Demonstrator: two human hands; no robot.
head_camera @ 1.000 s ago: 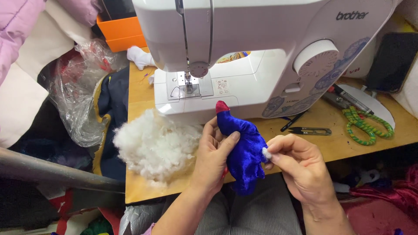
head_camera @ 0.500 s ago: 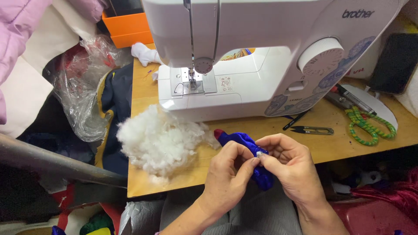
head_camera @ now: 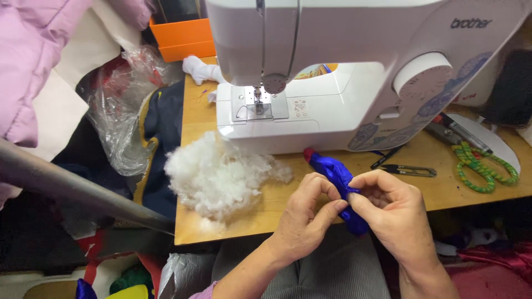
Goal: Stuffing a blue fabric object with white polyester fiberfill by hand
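Both hands, left hand (head_camera: pixel 303 221) and right hand (head_camera: pixel 392 213), pinch a small blue cloth piece (head_camera: pixel 339 180) in a closed grip at the front edge of the wooden surface (head_camera: pixel 277 207), near white stuffing (head_camera: pixel 216 176) before the sewing machine (head_camera: pixel 343 83).

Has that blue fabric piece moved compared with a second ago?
Yes. The blue fabric piece has come down and lies flatter, nearer the wooden table's front edge and farther below the white sewing machine. Both hands now close around it.
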